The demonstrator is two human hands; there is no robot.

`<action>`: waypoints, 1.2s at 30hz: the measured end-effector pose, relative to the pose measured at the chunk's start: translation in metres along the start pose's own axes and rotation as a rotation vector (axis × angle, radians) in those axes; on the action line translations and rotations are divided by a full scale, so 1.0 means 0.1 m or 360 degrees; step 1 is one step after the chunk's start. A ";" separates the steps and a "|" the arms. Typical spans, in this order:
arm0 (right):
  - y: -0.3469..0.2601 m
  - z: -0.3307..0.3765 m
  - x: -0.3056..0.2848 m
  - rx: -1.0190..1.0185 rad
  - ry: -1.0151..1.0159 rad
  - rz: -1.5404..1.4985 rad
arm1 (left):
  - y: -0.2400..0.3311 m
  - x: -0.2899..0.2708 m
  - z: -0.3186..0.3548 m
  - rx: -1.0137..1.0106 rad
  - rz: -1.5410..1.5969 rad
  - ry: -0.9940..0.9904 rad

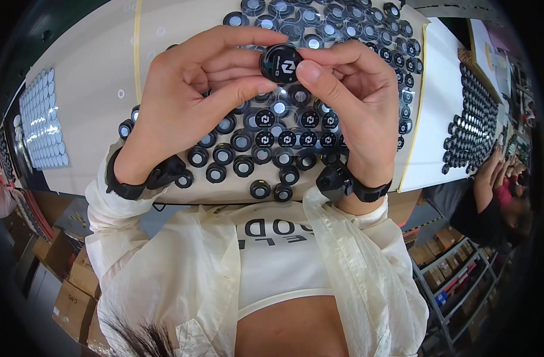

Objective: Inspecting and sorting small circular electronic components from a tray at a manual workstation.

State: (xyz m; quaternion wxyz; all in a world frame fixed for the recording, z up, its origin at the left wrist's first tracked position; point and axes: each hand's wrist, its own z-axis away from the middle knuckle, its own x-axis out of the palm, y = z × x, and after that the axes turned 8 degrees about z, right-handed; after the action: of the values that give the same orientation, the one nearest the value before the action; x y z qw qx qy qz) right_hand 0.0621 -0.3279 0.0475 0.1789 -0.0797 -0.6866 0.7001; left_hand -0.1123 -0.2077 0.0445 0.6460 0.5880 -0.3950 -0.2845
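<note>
A round black puck-shaped device (278, 64) is held up above the table, its flat face with a white emblem turned toward me. My left hand (185, 89) grips its left edge between fingers and thumb. My right hand (358, 98) pinches the right edge, with the thumb pressed near the rim of the face. Beneath the hands, round black labels (287, 139) with the same emblem lie in rows, seemingly on a clear sheet. Around them are loose black pucks (216, 173) with pale grey round centres.
Many more pucks cover the far table (99, 113). Yellow tape (137, 53) runs along its left part. White discs (43, 122) stand in rows at far left, dark pieces (471, 128) at right. A co-worker's arm (483, 184), cardboard boxes (75, 303) and a metal rack (456, 285) are at the sides.
</note>
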 end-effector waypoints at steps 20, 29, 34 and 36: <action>0.08 0.01 0.13 -0.0035 0.0286 0.0318 | -0.05 0.11 -0.01 0.0133 -0.0337 0.0112; 0.12 -0.01 0.15 -0.0205 0.0380 0.0544 | -0.11 0.13 -0.03 0.0165 -0.0353 0.0165; 0.06 -0.02 0.15 -0.0382 0.0412 0.1102 | -0.12 0.10 -0.06 0.0105 -0.0314 0.0124; 0.09 -0.05 0.11 -0.0512 0.0317 0.1214 | -0.17 0.08 -0.11 0.0162 -0.0046 0.0132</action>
State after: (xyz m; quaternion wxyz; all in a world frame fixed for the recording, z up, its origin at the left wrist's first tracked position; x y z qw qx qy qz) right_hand 0.0524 -0.3193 0.0396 -0.0421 -0.4222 -0.6879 0.5889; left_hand -0.0976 -0.2109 0.0294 0.6269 0.6370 -0.3733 -0.2486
